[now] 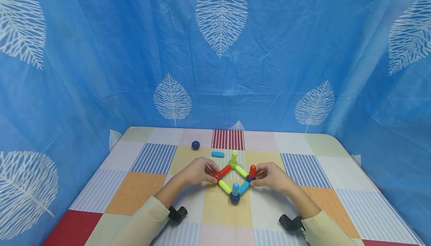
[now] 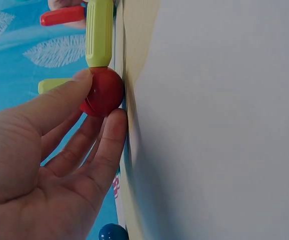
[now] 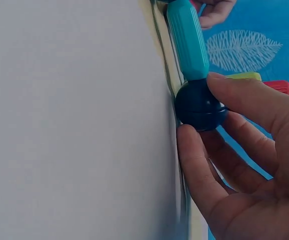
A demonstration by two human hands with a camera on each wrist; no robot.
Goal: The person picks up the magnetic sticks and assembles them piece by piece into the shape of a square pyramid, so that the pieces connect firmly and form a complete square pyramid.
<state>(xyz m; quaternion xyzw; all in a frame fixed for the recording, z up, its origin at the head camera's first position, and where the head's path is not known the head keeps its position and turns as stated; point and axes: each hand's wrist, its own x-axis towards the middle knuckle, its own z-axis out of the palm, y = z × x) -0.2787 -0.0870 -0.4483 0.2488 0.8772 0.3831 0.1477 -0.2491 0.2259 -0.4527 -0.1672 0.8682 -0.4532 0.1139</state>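
Note:
A diamond-shaped frame of toy rods and balls lies on the patterned cloth. With thumb and fingers my left hand (image 1: 198, 171) pinches the red ball (image 2: 107, 92) at its left corner. At the right corner my right hand (image 1: 273, 176) grips a dark blue ball (image 3: 200, 106) the same way; a red rod (image 1: 252, 171) stands on that ball. A green ball (image 1: 232, 163) at the back bears an upright yellow-green rod (image 1: 234, 155). Up from the front dark blue ball (image 1: 234, 198) rises a light blue rod (image 1: 235, 189). Red, yellow-green and blue rods form the sides.
Behind the frame lie a loose dark blue ball (image 1: 195, 145) and a loose light blue rod (image 1: 217, 154). Blue curtains (image 1: 219, 81) with white leaf prints enclose the table's back and sides. Black devices (image 1: 177, 213) sit at both wrists.

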